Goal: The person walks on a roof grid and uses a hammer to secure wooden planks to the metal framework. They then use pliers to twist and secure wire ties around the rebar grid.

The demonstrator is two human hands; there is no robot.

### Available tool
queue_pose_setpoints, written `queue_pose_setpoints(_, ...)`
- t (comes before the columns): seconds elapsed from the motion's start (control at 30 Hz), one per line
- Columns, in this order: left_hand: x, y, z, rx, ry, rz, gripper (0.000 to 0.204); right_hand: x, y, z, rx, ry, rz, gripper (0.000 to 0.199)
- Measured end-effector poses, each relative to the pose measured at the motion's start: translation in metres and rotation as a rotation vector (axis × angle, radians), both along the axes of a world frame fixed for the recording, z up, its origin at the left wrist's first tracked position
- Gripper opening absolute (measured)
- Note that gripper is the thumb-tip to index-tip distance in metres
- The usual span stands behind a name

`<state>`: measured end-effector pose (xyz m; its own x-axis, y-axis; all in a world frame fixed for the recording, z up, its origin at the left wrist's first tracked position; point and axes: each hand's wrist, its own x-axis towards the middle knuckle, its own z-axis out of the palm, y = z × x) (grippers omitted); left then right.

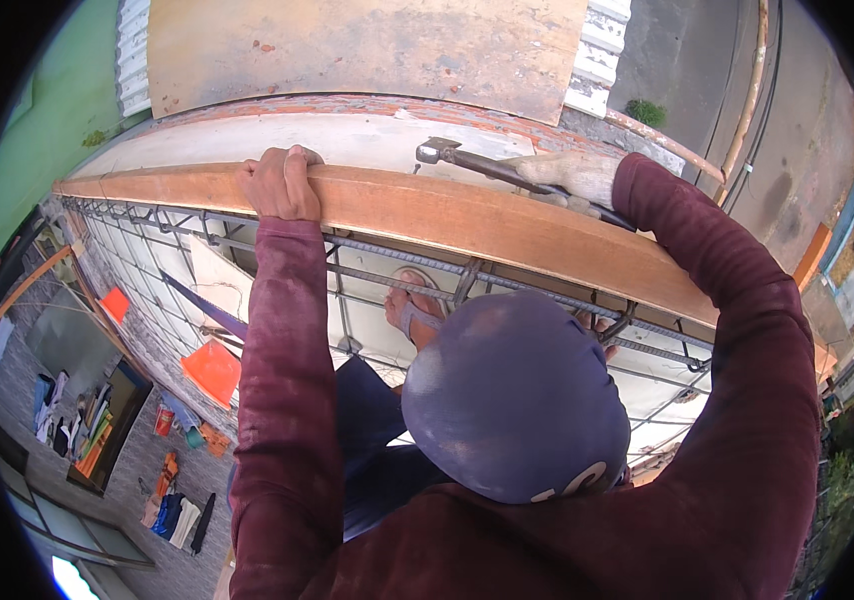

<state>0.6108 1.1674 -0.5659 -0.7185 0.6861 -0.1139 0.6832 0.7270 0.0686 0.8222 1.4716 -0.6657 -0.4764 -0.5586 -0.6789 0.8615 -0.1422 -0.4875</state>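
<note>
A long, smooth, reddish-brown wooden board [467, 215] runs on edge across the view from nine o'clock toward four o'clock, set against a cage of grey steel reinforcing bars [377, 270] with a pale concrete ledge [277, 140] just behind it. Your left hand [280, 182], at about eleven o'clock, is curled over the board's top edge, fingers closed around it and gripping the wood. Your right hand [577, 175], at about one o'clock, wears a pale, dusty work glove and is closed around the handle of a steel-headed hammer [467, 160], whose head points toward eleven o'clock just above the board; you cannot tell whether the head touches the ledge. Your dark blue cap [512, 395] fills the centre, and a sandalled foot [412, 310] rests on the bars below the board. Far down at eight o'clock, two flat orange squares [212, 370] lie near scattered coloured items [172, 500] on the ground.
</note>
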Motion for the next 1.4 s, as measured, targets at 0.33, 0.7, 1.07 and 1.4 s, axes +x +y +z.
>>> queue_pose_setpoints(0.33,-0.01,0.008,-0.003,0.037,0.027,-0.013,0.038,-0.003,-0.006,-0.013,0.104,-0.003,-0.112,0.037)
queue_pose_setpoints(0.7,-0.01,0.007,-0.005,0.06,0.006,-0.002,0.041,-0.002,0.003,-0.013,0.034,-0.057,-0.018,0.037)
queue_pose_setpoints(1.07,-0.012,0.005,-0.006,0.053,0.025,-0.025,0.04,-0.004,0.002,-0.014,0.141,-0.053,-0.035,0.05)
queue_pose_setpoints(1.4,-0.01,0.006,-0.005,0.069,-0.005,0.017,0.041,-0.005,-0.002,-0.006,0.112,-0.175,-0.053,0.043)
